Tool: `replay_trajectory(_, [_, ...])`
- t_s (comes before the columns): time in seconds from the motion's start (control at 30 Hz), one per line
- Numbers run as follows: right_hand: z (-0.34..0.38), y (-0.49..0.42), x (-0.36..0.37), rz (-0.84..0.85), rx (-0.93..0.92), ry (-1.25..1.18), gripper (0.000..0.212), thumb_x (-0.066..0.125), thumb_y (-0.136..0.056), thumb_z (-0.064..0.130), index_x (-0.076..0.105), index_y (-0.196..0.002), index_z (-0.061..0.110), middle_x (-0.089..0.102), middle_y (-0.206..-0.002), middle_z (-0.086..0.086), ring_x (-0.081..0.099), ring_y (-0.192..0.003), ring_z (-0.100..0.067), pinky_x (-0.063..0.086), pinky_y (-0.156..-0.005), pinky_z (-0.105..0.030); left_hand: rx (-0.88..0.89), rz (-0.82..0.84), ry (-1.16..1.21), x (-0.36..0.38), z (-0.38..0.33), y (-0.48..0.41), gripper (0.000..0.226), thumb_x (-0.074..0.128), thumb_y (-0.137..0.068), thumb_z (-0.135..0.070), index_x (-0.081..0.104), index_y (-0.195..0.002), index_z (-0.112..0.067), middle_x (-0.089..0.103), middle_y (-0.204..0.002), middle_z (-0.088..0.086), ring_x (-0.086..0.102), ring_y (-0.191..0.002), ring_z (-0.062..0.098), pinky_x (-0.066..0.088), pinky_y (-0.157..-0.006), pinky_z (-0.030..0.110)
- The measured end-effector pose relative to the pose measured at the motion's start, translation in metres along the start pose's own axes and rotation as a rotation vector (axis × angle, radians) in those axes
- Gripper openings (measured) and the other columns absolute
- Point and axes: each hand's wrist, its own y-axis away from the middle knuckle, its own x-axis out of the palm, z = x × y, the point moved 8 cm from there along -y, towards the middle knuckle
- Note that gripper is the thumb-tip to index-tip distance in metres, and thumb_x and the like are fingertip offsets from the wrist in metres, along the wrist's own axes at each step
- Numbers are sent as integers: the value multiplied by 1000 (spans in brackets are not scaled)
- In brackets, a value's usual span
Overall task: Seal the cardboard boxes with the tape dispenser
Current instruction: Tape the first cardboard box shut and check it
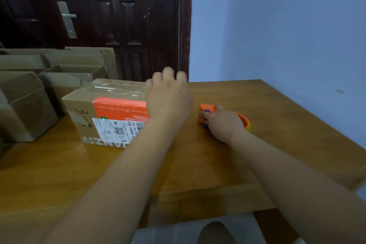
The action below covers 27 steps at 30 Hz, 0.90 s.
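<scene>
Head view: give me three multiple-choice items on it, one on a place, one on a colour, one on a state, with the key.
1. The tape dispenser lies: A) on the table, right of the box; B) on top of the box; C) on the floor.
2. The box's big side label is: A) blue; B) orange; C) yellow.
3. The right hand: A) hangs idle; B) pulls a door handle; C) grips the tape dispenser.

Key: 1 A, it rests on the wood beside the box. 2 B, the label is plainly orange. 3 C, its fingers curl round the dispenser's orange body.
</scene>
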Motion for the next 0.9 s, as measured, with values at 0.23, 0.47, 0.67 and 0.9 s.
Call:
replay_trajectory(0.23, [2, -1, 1, 50, 8, -46, 57, 21, -93, 66, 20, -147, 45, 14, -158, -13, 51, -122, -37, 53, -73, -43, -270, 286, -73, 36, 61, -3, 39, 37, -99, -39, 61, -111, -10, 61, -107, 11, 57, -102, 31, 40, -73, 34])
replay_trajectory(0.47, [-5, -4, 3, 141, -69, -418, 39, 32, -103, 33, 40, -139, 46, 11, -159, -10, 33, -137, -34, 33, -106, -43, -148, 305, 30, 31, 63, -3, 47, 42, -94, -54, 46, -73, -12, 44, -67, 3, 48, -71, 24, 34, -58, 31])
replay_trajectory(0.67, [-12, -2, 0, 132, 7, -386, 30, 44, -96, 47, 53, -124, 54, 24, -156, -1, 19, -130, -35, 23, -104, -49, -48, 312, 63, 27, 62, 2, 34, 49, -90, -41, 55, -78, -10, 55, -75, 5, 54, -71, 24, 35, -54, 29])
replay_trajectory(0.9, [-5, 22, -82, -570, 14, -829, 34, 45, -98, 39, 61, -124, 23, 58, -130, 6, 40, -126, -17, 27, -95, -28, 104, 376, 125, 21, 64, 4, 32, 57, -85, -39, 61, -105, -14, 62, -93, 3, 55, -84, 20, 42, -63, 29])
